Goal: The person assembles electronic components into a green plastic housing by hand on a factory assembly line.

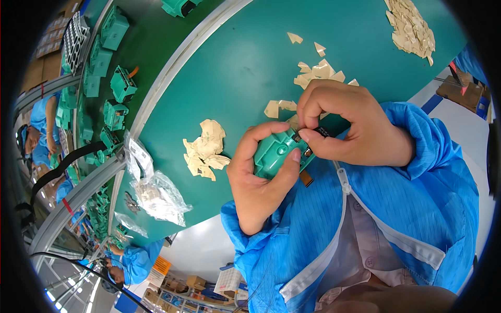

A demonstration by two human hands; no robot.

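Observation:
My left hand (257,180) is wrapped round a green plastic housing (272,157), its thumb lying along the near side. The fingers of my right hand (344,117) pinch a small black part (321,131) at the housing's right edge. How that part is joined to the housing is hidden behind the fingertips. An orange-brown flat ribbon (306,179) sticks out under the housing, close to my left thumb. Torn pieces of cream film (323,70) lie just beyond my right hand, and a heap of the same film (206,143) is left of my left hand.
On the green tabletop (229,68) sit a clear plastic bag of small parts (159,195) and a larger film pile (412,31) at the far right. Past a metal rail (172,57), green housings (122,86) stand on a conveyor. Co-workers in blue (135,261) are at the left.

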